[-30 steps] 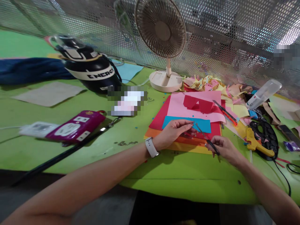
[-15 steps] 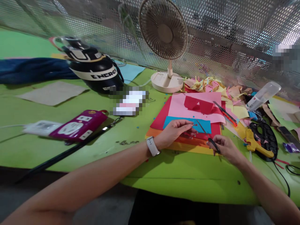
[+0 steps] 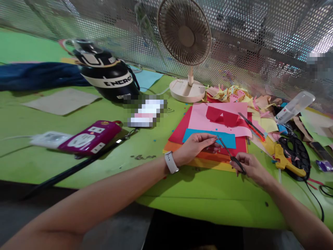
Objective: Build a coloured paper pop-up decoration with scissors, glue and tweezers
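Dark-handled scissors are in my right hand, its fingers closed around the handles. Their blades point up and left, the tips at the fingertips of my left hand. My left hand wears a white watch and pinches something too small to make out. Under and behind the hands lies a blue paper strip, on a pile of pink paper, red paper and orange paper. A folded red paper piece rests on the pink sheet.
A craft knife lies right of the pile, near a yellow glue gun, a clear bottle and paper scraps. Behind stands a fan. Leftward are a phone, a purple power strip and a black jug.
The scissors' blade tips have come up to my left fingertips. The whole view has shifted slightly, with most objects a little further right.
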`<state>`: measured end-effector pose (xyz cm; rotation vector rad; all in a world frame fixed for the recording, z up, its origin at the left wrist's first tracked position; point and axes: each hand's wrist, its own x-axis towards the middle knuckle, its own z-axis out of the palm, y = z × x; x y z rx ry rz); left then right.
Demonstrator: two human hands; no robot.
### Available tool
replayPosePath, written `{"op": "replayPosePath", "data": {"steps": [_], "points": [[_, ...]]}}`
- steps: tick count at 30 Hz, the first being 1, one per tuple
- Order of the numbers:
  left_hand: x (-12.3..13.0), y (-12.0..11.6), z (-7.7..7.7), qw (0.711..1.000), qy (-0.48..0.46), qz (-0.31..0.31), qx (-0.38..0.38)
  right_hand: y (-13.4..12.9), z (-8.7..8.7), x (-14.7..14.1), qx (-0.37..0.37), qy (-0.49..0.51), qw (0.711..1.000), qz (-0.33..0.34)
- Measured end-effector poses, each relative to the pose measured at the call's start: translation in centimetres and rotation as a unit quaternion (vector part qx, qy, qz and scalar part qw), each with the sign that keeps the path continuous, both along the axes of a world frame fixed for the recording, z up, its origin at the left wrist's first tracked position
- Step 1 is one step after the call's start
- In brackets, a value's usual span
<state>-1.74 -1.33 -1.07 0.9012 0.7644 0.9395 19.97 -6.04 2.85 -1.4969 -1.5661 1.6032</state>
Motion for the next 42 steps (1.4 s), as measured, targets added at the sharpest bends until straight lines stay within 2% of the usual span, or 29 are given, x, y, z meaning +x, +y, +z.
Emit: {"op": "replayPosePath", "data": {"steps": [27, 34, 38, 42], "points": [[0.0, 0.1, 0.4, 0.999, 0.037, -0.007, 0.014, 0.6, -0.7, 0.5, 0.023, 0.002, 1.000, -0.019], [0.0, 0.2, 0.3, 1.000, 0.024, 0.008, 0.013, 0.5, 0.1, 0.3, 0.018, 0.005, 1.000, -0.026], [0.0, 0.2, 0.2, 1.000, -0.003, 0.022, 0.004, 0.3, 0.5, 0.3, 0.021, 0.001, 1.000, 0.001], [0.0, 0.1, 0.1, 1.000, -0.006, 0.007, 0.006, 0.1, 0.5, 0.1, 0.020, -0.001, 1.000, 0.014]]}}
